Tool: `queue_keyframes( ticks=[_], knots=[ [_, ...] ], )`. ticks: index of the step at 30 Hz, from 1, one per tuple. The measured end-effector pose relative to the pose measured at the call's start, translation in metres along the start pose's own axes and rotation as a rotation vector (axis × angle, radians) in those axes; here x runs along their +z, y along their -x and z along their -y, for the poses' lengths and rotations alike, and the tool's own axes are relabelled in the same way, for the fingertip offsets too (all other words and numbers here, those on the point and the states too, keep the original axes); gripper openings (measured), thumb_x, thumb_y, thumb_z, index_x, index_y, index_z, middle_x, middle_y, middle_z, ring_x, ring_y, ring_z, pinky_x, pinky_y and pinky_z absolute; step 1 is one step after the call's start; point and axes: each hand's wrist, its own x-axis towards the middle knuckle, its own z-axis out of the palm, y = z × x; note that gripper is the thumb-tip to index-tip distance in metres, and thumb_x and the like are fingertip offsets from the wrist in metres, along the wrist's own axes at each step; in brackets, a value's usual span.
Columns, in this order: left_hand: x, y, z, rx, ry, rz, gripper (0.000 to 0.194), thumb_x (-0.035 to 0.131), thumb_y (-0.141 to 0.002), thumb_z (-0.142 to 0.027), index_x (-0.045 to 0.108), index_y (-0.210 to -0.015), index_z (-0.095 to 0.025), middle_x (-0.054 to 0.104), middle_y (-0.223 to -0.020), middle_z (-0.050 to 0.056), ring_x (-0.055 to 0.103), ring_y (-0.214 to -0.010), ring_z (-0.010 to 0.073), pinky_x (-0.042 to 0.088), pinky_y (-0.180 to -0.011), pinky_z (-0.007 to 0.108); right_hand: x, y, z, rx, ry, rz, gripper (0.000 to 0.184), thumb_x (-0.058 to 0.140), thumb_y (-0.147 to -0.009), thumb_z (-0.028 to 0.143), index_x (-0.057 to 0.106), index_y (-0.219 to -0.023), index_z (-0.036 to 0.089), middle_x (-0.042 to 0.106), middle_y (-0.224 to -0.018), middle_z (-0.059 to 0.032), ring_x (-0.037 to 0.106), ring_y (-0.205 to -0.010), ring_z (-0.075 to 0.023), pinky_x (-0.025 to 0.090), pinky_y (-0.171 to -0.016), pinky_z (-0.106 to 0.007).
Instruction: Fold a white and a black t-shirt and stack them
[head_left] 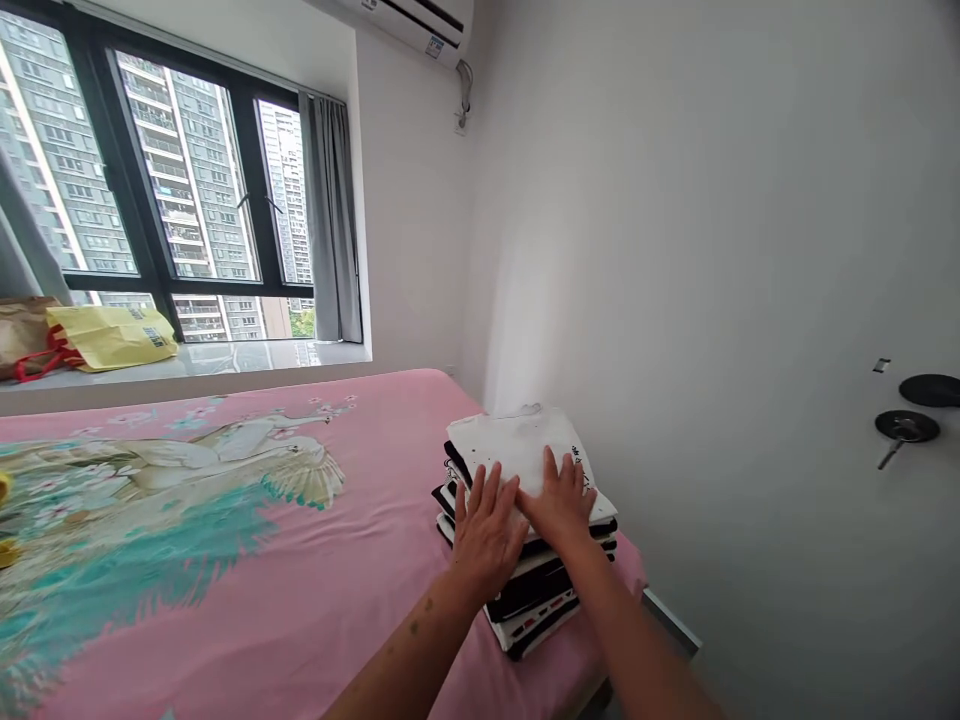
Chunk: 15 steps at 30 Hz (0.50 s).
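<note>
A stack of folded black and white clothes (536, 590) stands at the corner of the bed. On top lies a folded white T-shirt (517, 440) with small dark print on its right side. My left hand (489, 530) rests flat on the shirt's near left part, fingers spread. Beside it, my right hand (561, 500) lies open on the near right part, its thumb close to the left hand. Neither hand grips anything. Both forearms cover part of the stack's front.
A pink bedsheet (390, 560) with a bird pattern covers the bed. The white wall (712, 300) rises close on the right, with a black door handle (906, 428). A yellow bag (112, 337) sits on the windowsill (247, 356) at the left.
</note>
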Motion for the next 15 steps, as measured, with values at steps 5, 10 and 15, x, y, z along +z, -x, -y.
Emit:
queue_keyframes(
  ticks=[5,10,15],
  knots=[
    [0.035,0.027,0.001,0.014,-0.098,0.050,0.064,0.043,-0.088,-0.031,0.018,-0.146,-0.020,0.021,-0.151,0.008,0.010,-0.141,0.0253,0.007,-0.112,0.051,0.010,0.015,-0.007,-0.036,0.049,-0.130,0.093,0.044,-0.071,0.069,0.015,-0.146,0.022,0.014,-0.150,-0.0163,0.007,-0.138,-0.0350,0.010,-0.104,-0.059],
    [0.034,0.028,0.002,-0.030,-0.076,0.108,0.064,0.041,-0.089,-0.033,0.016,-0.147,-0.022,0.018,-0.152,0.006,0.008,-0.141,0.0249,0.005,-0.112,0.052,0.012,0.014,-0.009,-0.050,0.047,-0.084,0.095,0.041,-0.071,0.073,0.013,-0.147,0.023,0.010,-0.151,-0.0176,0.005,-0.138,-0.0373,0.008,-0.104,-0.061],
    [0.016,0.047,-0.015,-0.185,-0.016,0.197,0.068,0.043,-0.086,-0.028,0.016,-0.147,-0.018,0.017,-0.152,0.009,0.011,-0.140,0.0249,0.010,-0.111,0.055,0.005,0.010,-0.007,-0.049,0.020,-0.010,0.104,0.038,-0.066,0.081,0.010,-0.147,0.022,0.008,-0.151,-0.0181,0.003,-0.138,-0.0378,0.007,-0.103,-0.063]
  ],
)
